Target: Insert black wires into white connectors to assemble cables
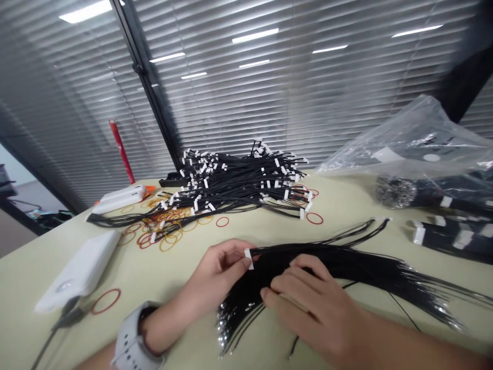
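Observation:
My left hand pinches a small white connector between thumb and fingers, and thin black wires lead right from it. Below and beside it lies a thick bundle of black wires with shiny metal tips at both ends. Curled over the middle of this bundle is my right hand, its fingers closed on some of the black wires; the fingertips are partly hidden. A few wires with white ends stick out at the bundle's upper right, and several loose ones trail below.
A pile of black cables with white connectors stands at the back, with rubber bands before it. White boxes lie left, one plugged into a cable. Wire bundles and a clear plastic bag are on the right.

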Available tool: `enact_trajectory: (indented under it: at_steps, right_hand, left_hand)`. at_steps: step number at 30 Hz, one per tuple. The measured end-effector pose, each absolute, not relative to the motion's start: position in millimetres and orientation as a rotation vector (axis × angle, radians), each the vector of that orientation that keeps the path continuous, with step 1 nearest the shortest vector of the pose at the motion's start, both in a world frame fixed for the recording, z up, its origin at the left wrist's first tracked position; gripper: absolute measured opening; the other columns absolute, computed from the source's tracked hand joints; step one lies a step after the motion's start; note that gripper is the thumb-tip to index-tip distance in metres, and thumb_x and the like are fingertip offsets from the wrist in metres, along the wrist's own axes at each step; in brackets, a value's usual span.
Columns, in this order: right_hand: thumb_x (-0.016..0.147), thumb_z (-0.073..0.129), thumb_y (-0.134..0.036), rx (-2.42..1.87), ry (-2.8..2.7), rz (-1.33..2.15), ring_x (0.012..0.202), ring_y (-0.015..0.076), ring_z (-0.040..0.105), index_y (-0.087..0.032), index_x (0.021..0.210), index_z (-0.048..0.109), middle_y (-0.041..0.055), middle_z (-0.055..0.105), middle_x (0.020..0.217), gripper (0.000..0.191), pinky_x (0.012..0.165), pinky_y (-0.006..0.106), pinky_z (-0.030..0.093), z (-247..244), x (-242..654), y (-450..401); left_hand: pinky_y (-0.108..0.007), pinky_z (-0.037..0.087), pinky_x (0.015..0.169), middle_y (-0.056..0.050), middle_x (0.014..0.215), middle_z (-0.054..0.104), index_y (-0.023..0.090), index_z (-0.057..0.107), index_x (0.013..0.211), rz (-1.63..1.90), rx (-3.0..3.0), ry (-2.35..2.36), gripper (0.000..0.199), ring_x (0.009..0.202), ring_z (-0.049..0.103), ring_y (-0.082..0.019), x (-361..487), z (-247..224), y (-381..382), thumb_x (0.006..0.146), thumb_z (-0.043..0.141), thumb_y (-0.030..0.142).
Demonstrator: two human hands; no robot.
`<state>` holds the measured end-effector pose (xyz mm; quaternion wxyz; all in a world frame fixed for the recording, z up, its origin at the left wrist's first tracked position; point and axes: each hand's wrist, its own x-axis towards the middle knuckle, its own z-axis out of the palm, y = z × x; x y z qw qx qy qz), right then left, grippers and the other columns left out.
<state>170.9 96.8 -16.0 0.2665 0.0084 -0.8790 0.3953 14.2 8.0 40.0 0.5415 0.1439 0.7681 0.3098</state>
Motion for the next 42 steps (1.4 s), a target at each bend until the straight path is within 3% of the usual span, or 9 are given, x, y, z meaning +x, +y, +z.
enact_trajectory:
  at_steps: [3, 6, 10, 42]
  right_hand:
    - [0.081, 0.038, -0.004, -0.021, -2.397, 1.140, 0.066, 0.0150, 0.051, -0.014, 0.083, 0.058, 0.0043, 0.056, 0.069, 0.023, 0.066, 0.033, 0.038, -16, 169, 95]
    - [0.084, 0.042, -0.013, -0.392, -2.320, 1.583, 0.065, 0.0121, 0.049, -0.017, 0.078, 0.056, 0.0022, 0.053, 0.072, 0.016, 0.057, 0.025, 0.039, -22, 164, 97]
    - [0.085, 0.045, -0.019, -0.740, -2.200, 1.937, 0.057, 0.0085, 0.046, -0.019, 0.071, 0.053, -0.0018, 0.049, 0.067, 0.016, 0.049, 0.021, 0.035, -29, 159, 103]
    - [0.083, 0.044, -0.019, -0.524, -2.186, 2.048, 0.062, 0.0086, 0.047, -0.018, 0.073, 0.052, -0.0011, 0.050, 0.070, 0.013, 0.047, 0.019, 0.033, -29, 162, 102]
  left_hand:
    - [-0.022, 0.039, 0.062, 0.001, 0.071, 0.061, 0.015, 0.059, 0.088, 0.769, 0.281, 1.797, 0.013, 0.066, 0.053, -0.011, 13, 40, 7, 0.077, 0.059, 0.021]
    - [-0.024, 0.040, 0.069, -0.002, 0.080, 0.065, 0.016, 0.058, 0.089, 0.796, 0.234, 1.717, 0.013, 0.075, 0.056, -0.013, 12, 39, 6, 0.078, 0.058, 0.022]
    - [-0.021, 0.038, 0.064, 0.001, 0.073, 0.061, 0.016, 0.058, 0.089, 0.782, 0.264, 1.677, 0.010, 0.068, 0.053, -0.010, 13, 39, 6, 0.081, 0.056, 0.021]
    - [-0.020, 0.040, 0.058, 0.002, 0.066, 0.062, 0.015, 0.065, 0.087, 0.705, 0.243, 1.674, 0.013, 0.060, 0.052, -0.009, 18, 44, 9, 0.076, 0.061, 0.019]
